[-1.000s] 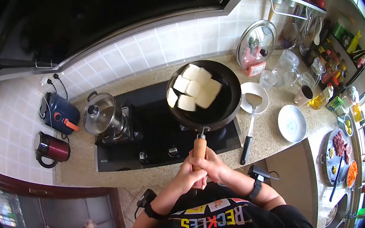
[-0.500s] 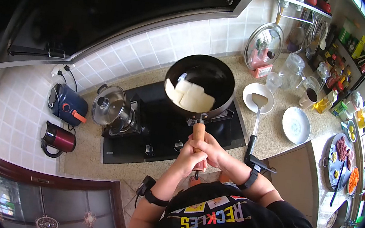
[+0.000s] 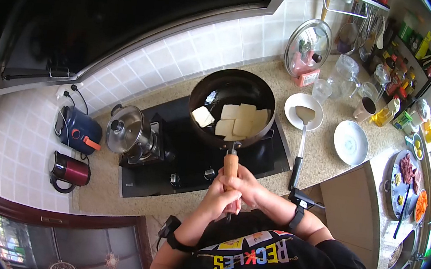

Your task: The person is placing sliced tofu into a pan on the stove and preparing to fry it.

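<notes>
Both hands are wrapped round the wooden handle of a dark wok [image 3: 216, 81]. My left hand [image 3: 216, 202] grips the lower part of the handle, and my right hand [image 3: 248, 186] overlaps it from the right. The wok is over the right side of the black hob [image 3: 196, 159]; whether it touches the burner is hidden. Inside it, several pale tofu slices [image 3: 243, 120] overlap at the right, and one slice [image 3: 203, 116] lies apart at the left.
A lidded pot [image 3: 128, 132] is on the left burner. Right of the hob, a spatula [image 3: 301, 145] rests on a white plate [image 3: 297, 102], beside another bowl [image 3: 350, 143]. A glass lid [image 3: 308, 46] leans on the tiles. A kettle [image 3: 72, 169] stands at left; a tray of chopped food [image 3: 396, 197] lies far right.
The tofu slices have slid from the wok's left to its right and spread out, one now separate at left. The wok has tipped and shifted slightly toward me, both hands still gripping.
</notes>
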A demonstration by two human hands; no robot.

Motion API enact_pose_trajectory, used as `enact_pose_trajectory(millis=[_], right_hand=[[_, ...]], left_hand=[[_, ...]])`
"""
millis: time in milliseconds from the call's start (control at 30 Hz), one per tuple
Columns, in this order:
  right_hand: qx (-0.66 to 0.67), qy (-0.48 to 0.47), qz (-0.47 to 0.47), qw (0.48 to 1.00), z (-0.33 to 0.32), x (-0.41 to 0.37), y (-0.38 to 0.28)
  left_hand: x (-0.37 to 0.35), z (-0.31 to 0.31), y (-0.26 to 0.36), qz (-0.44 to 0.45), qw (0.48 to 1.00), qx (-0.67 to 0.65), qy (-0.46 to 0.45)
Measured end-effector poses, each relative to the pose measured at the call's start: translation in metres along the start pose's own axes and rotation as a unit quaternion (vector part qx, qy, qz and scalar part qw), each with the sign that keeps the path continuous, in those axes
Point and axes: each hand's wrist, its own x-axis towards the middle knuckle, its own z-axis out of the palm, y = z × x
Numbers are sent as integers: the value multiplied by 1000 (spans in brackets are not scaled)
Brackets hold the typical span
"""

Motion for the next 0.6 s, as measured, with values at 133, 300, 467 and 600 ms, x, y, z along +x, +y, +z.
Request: enact_pose_trajectory(millis=[133,300,467,600], right_hand=[[-1,30,-30,999,-5,3,-10],[-14,13,-26,999,6,-15,-11],[18,-15,-57,998,16,-10,-6],[6,-5,-30,1000,-24,19,-7]], left_hand=[[14,2,2,-1,1000,0,-15],[-3,5,5,-28,999,-16,-39],[-15,11,14,-26,999,46,-4],[27,10,9,-17,999,42,28]])
